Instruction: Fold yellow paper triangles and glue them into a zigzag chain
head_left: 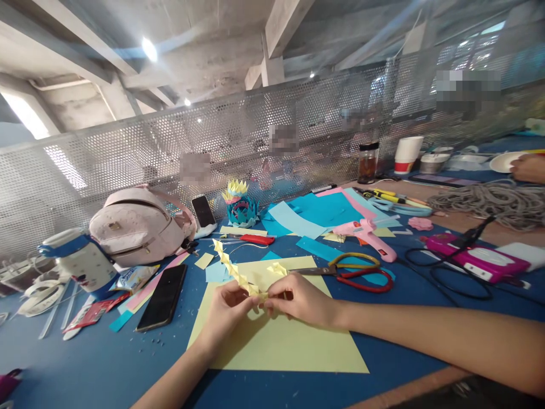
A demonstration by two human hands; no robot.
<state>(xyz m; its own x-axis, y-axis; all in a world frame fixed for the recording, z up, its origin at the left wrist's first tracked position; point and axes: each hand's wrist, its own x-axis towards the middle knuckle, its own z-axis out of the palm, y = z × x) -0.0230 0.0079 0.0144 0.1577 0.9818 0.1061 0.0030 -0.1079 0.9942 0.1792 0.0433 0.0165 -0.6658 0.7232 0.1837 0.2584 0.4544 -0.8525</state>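
Note:
Over a pale yellow paper sheet (289, 346), my left hand (232, 309) and my right hand (304, 298) meet with fingertips almost touching. Both pinch a folded yellow paper strip (232, 267), whose zigzag points rise up and to the left from my left fingers. Another small folded yellow paper piece (279, 269) lies just beyond my right fingers. Scissors (361, 272) with red and yellow handles rest by my right wrist, blades toward my hand. The exact fold between my fingertips is partly hidden.
A pink glue gun (366, 233) lies on blue paper (327, 210) behind the scissors. Left are a black phone (162, 298), a pink backpack (136, 224) and a jug (80, 261). A blue and yellow paper flower (240, 207) stands behind a red cutter (258, 240). Another person's hand (530, 167) shows far right.

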